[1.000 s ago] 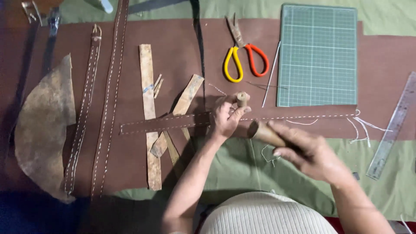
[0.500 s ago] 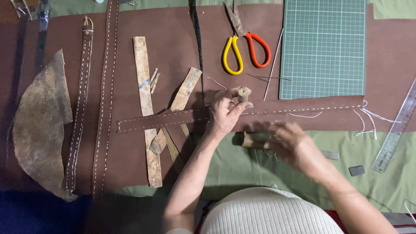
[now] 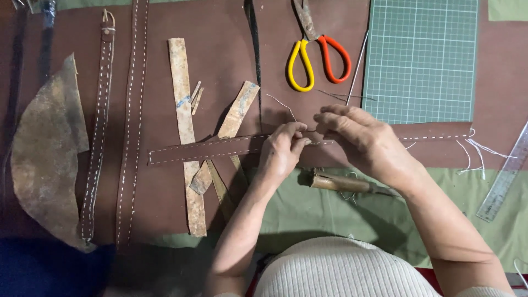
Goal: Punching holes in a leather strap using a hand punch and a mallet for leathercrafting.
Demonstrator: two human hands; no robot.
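A long brown leather strap [image 3: 220, 147] with white stitching lies across the dark brown leather sheet [image 3: 220, 66]. My left hand [image 3: 281, 149] pinches the strap near its middle. Beside it, almost touching, my right hand [image 3: 364, 140] curls its fingertips onto the strap's upper edge. A thin white thread [image 3: 280, 104] rises up and to the left from between the two hands. What the right fingertips pinch is hidden. A wooden-handled tool [image 3: 336, 182] lies on the green cloth [image 3: 308, 212] just below my hands.
Scissors [image 3: 318, 55] with yellow and orange handles lie at the top, beside a green cutting mat [image 3: 421, 60]. A clear ruler [image 3: 503, 176] sits at the right edge. Stitched straps [image 3: 132, 121], tan strips [image 3: 184, 126] and a mottled leather piece [image 3: 47, 154] lie to the left.
My right hand put the wooden-handled tool down on the green cloth and moved up to the strap beside my left hand. The view has shifted closer.
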